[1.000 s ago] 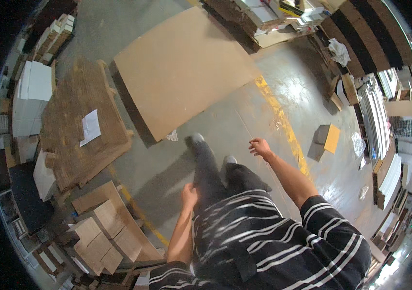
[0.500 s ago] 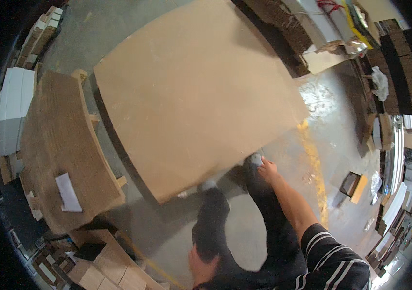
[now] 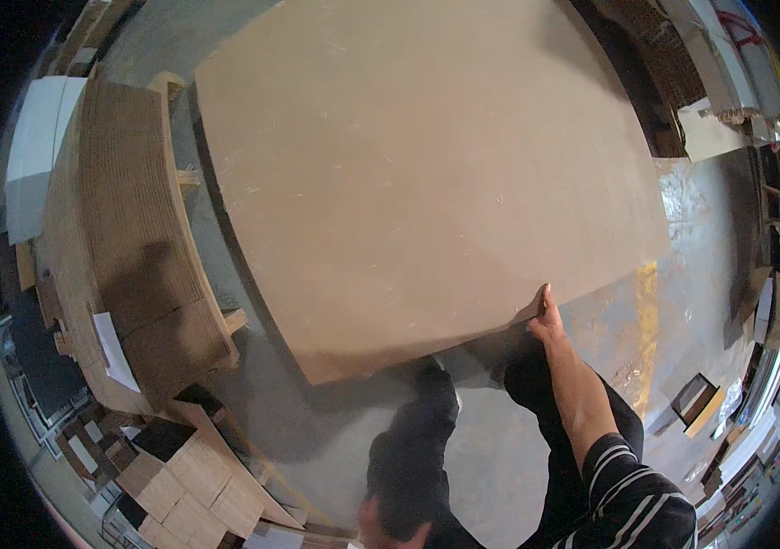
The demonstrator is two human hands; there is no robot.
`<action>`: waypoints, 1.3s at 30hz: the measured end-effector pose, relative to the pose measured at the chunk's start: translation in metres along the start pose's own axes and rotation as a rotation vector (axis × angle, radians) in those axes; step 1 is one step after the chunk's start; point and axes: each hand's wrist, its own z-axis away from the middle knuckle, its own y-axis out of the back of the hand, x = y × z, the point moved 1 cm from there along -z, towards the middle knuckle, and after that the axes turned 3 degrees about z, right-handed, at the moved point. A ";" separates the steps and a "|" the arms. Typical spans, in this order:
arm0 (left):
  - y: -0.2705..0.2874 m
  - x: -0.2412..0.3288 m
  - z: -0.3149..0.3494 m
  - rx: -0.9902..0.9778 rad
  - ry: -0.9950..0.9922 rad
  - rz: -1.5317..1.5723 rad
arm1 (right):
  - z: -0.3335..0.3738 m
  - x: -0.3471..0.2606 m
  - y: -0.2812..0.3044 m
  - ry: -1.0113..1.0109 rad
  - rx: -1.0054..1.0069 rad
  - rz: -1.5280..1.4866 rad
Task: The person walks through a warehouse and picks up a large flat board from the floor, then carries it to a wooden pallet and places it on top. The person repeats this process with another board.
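A large brown cardboard sheet [image 3: 426, 183] lies spread out before me, its near edge running slantwise above my feet. At that edge is my right hand [image 3: 547, 322], the thumb up against the sheet's rim and the fingers closed, partly hidden at the underside. My left hand [image 3: 388, 525] rests on my left thigh, thumb apart from the fingers; it holds nothing that I can see, and the lower picture edge cuts it off. Both legs, in dark trousers, are bent close to the sheet.
On the left stands a stack of brown corrugated board [image 3: 134, 210] with a white paper [image 3: 115, 352] on it. Cardboard boxes [image 3: 188, 485] are at lower left. A small open box [image 3: 696, 403] lies on the floor beyond the yellow line [image 3: 648, 339]. More stacked board lies at upper right.
My right hand has come from beside my foot up onto the sheet's near edge. The view has shifted closer, so the sheet looks larger. My left hand stays on my thigh.
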 end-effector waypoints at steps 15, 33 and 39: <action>0.075 0.069 0.012 -0.095 -0.324 -0.160 | 0.307 0.033 -0.136 0.088 -0.017 0.014; 0.404 0.259 -0.145 0.413 -1.043 -0.435 | 0.539 -0.114 -0.496 0.165 -0.051 0.175; 0.504 0.338 -0.174 0.367 -0.940 -0.472 | 0.609 -0.157 -0.621 0.135 -0.162 0.156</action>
